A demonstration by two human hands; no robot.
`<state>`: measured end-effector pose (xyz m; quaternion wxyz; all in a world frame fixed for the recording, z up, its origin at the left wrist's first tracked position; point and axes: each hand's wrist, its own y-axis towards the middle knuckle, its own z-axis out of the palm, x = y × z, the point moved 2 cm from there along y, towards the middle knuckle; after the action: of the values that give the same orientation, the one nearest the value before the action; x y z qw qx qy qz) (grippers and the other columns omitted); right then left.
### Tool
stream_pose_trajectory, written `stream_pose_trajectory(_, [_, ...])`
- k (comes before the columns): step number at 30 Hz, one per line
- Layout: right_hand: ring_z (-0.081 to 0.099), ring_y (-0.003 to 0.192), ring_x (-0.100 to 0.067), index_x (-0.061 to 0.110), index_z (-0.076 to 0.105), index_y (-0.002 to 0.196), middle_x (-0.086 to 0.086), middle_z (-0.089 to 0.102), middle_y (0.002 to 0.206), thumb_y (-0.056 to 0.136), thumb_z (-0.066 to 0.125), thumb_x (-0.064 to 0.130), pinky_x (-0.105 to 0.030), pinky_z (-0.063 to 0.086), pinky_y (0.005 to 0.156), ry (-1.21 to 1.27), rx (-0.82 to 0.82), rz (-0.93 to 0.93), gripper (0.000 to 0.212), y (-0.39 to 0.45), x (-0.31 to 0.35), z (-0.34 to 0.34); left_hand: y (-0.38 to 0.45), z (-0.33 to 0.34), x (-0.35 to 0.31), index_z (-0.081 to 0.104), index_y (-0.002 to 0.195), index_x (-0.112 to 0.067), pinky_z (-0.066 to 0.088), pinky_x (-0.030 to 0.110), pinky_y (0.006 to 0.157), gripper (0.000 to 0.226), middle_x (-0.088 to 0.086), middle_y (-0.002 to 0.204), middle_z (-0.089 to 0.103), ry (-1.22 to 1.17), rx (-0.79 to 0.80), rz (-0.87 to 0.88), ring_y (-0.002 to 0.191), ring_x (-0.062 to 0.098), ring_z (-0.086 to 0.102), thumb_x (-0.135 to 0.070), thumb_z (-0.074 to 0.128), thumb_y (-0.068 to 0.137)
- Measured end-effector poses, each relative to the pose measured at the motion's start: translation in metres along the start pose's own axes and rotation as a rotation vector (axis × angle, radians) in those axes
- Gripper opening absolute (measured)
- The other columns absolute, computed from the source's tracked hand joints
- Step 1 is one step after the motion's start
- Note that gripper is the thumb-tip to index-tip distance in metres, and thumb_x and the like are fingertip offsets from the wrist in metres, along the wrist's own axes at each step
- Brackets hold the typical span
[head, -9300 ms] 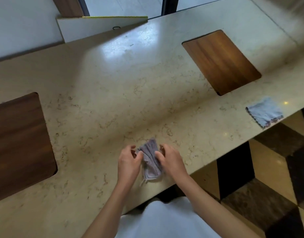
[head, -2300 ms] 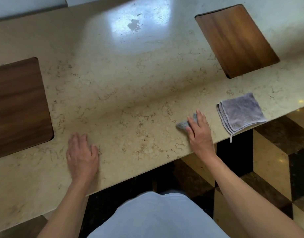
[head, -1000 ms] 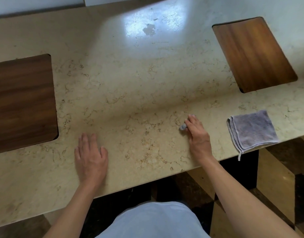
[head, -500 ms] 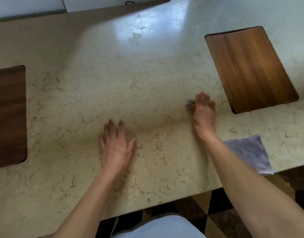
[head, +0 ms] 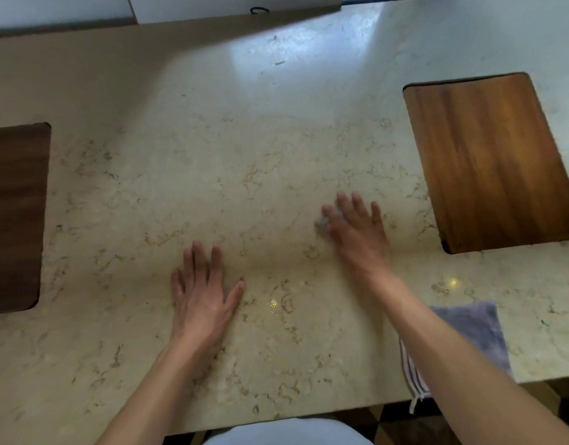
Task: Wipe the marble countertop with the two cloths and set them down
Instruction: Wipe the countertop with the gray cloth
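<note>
My right hand presses flat on a small grey cloth on the beige marble countertop; only a bit of that cloth shows at my fingers' left edge, and the hand is blurred by motion. My left hand lies flat on the marble with fingers spread and nothing under it. A second, folded purple-grey cloth lies at the counter's near right edge, partly hidden by my right forearm.
A wooden inset board sits in the counter at the right, and a darker one at the left. A white panel stands along the far edge. The counter's front edge runs just in front of my body.
My right hand has slid the small cloth leftward and nearer across the marble. The left hand has stayed flat in place. The view has shifted slightly.
</note>
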<state>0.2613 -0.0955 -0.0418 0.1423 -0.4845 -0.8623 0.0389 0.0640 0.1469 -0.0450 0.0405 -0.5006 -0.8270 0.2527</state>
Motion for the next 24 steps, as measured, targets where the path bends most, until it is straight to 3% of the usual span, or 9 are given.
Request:
stream_pose_trajectory(2, [0.022, 0.152, -0.033, 0.022, 0.042, 0.15, -0.011, 0.03, 0.164, 0.106, 0.017, 0.047, -0.051, 0.009, 0.124, -0.009, -0.065, 0.154, 0.057, 0.026, -0.02, -0.012, 0.0, -0.001, -0.001, -0.031, 0.149, -0.027, -0.024, 0.042, 0.114, 0.085, 0.004, 0.154, -0.044, 0.002, 0.014, -0.007, 0.141, 0.017, -0.044, -0.072, 0.009, 0.09])
stream_pose_trajectory(5, [0.021, 0.152, -0.038, 0.015, 0.038, 0.153, -0.017, 0.025, 0.164, 0.106, 0.015, 0.048, -0.053, 0.017, 0.124, 0.035, -0.112, 0.28, 0.062, 0.04, -0.014, -0.019, -0.002, -0.003, -0.003, -0.034, 0.147, -0.026, -0.024, 0.043, 0.115, 0.084, 0.006, 0.153, -0.045, 0.019, 0.031, -0.015, 0.141, 0.02, -0.044, -0.072, 0.005, 0.089])
stream_pose_trajectory(9, [0.009, 0.154, -0.034, 0.02, 0.024, 0.159, -0.014, 0.013, 0.167, 0.101, 0.009, 0.058, -0.047, 0.008, 0.123, 0.005, 0.023, 0.037, 0.071, -0.005, 0.046, 0.012, -0.003, -0.006, -0.008, -0.035, 0.146, -0.023, -0.022, 0.045, 0.116, 0.085, 0.007, 0.152, -0.045, 0.019, 0.042, -0.032, 0.142, 0.024, -0.042, -0.07, 0.004, 0.087])
stream_pose_trajectory(12, [0.022, 0.15, -0.031, 0.02, 0.032, 0.155, -0.012, 0.032, 0.162, 0.102, 0.013, 0.059, -0.047, 0.01, 0.123, -0.071, 0.056, -0.154, 0.068, -0.017, 0.042, 0.013, -0.004, -0.008, -0.009, -0.039, 0.144, -0.028, -0.024, 0.045, 0.115, 0.083, 0.004, 0.15, -0.049, -0.01, 0.061, -0.035, 0.14, 0.019, -0.045, -0.07, 0.007, 0.089])
stream_pose_trajectory(14, [0.031, 0.148, -0.034, 0.016, 0.037, 0.152, -0.012, 0.036, 0.16, 0.105, 0.011, 0.055, -0.054, 0.013, 0.122, -0.128, 0.006, -0.148, 0.067, 0.009, 0.011, 0.0, -0.005, -0.009, -0.009, -0.038, 0.145, -0.029, -0.024, 0.045, 0.115, 0.082, 0.002, 0.15, -0.051, -0.016, 0.056, -0.029, 0.14, 0.018, -0.045, -0.069, 0.009, 0.09])
stream_pose_trajectory(17, [0.027, 0.149, -0.041, 0.015, 0.032, 0.154, -0.016, 0.029, 0.162, 0.106, 0.018, 0.051, -0.063, 0.019, 0.12, -0.141, -0.046, 0.075, 0.062, 0.057, -0.035, -0.025, -0.004, -0.008, -0.01, -0.037, 0.145, -0.027, -0.023, 0.046, 0.116, 0.083, 0.003, 0.15, -0.05, -0.012, 0.059, -0.036, 0.141, 0.019, -0.044, -0.07, 0.007, 0.089])
stream_pose_trajectory(19, [0.027, 0.147, -0.046, 0.013, 0.035, 0.153, -0.022, 0.029, 0.161, 0.105, 0.021, 0.055, -0.064, 0.022, 0.118, -0.115, -0.087, 0.17, 0.065, 0.072, -0.031, -0.03, -0.003, -0.007, -0.01, -0.037, 0.146, -0.027, -0.022, 0.046, 0.117, 0.083, 0.004, 0.151, -0.049, -0.001, 0.049, -0.039, 0.141, 0.02, -0.043, -0.07, 0.004, 0.087])
stream_pose_trajectory(22, [0.031, 0.145, -0.048, 0.011, 0.039, 0.15, -0.025, 0.031, 0.159, 0.103, 0.022, 0.054, -0.063, 0.027, 0.116, -0.077, -0.099, 0.046, 0.066, 0.05, 0.032, -0.006, -0.001, -0.003, -0.009, -0.035, 0.147, -0.028, -0.022, 0.047, 0.117, 0.083, 0.005, 0.153, -0.047, -0.004, 0.046, -0.035, 0.143, 0.021, -0.041, -0.071, 0.004, 0.088])
stream_pose_trajectory(24, [0.02, 0.151, -0.042, 0.015, 0.032, 0.155, -0.019, 0.022, 0.164, 0.103, 0.013, 0.059, -0.058, 0.016, 0.121, -0.055, -0.016, -0.168, 0.071, 0.006, 0.079, 0.019, -0.001, -0.002, -0.007, -0.034, 0.148, -0.027, -0.022, 0.047, 0.117, 0.083, 0.005, 0.153, -0.045, 0.001, 0.046, -0.039, 0.143, 0.021, -0.041, -0.072, 0.003, 0.088])
